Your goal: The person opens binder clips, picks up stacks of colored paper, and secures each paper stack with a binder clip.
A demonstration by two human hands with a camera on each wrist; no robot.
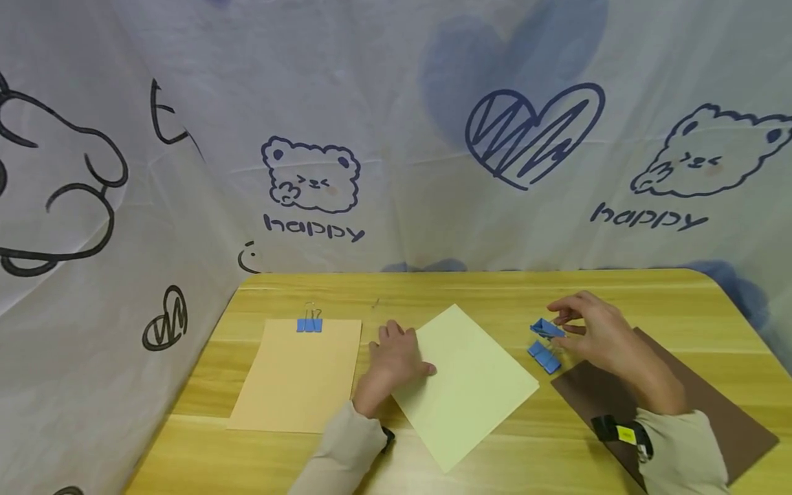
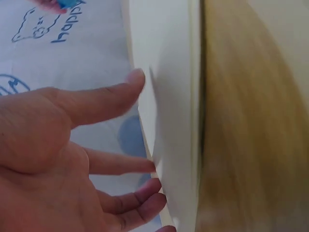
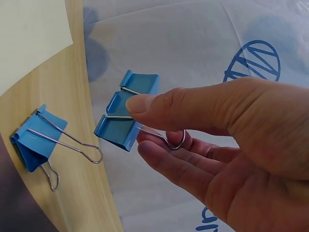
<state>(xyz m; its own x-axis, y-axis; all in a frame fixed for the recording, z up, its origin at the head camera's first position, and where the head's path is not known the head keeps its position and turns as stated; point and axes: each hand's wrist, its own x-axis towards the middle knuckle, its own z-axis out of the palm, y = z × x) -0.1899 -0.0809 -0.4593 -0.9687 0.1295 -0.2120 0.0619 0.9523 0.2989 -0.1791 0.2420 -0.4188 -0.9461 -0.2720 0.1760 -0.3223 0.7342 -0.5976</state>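
Far left on the tabletop (image 1: pixel 204 385): an orange sheet (image 1: pixel 297 375) with a blue clip (image 1: pixel 309 324) already clamped on its far edge. Next along, the left hand (image 1: pixel 396 357), fingers (image 2: pixel 120 166) straight and fairly flat, pressing the near-left edge of the pale green sheet (image 1: pixel 470 385), holding nothing. Risk here: lying askew and pinned only at one side, liable to pivot or slide if that pressure eases or the clip arrives at an angle.

Further right, the held binder clip (image 3: pixel 126 113), raised just above the tabletop near the sheet's right corner, pinched by the right hand (image 1: pixel 603 337) with thumb on top and fingers (image 3: pixel 159 157) curled under the wire handles. Looks blue, painted metal, mouth seemingly sprung open, silver loops. Likely trouble: stiff spring, small handles, so a slip could snap it shut or flick it away, perhaps creasing the paper.

Just beneath, a spare blue clip (image 1: pixel 544 357) lying closed; beyond, a brown sheet (image 1: pixel 674 405) under the right forearm.
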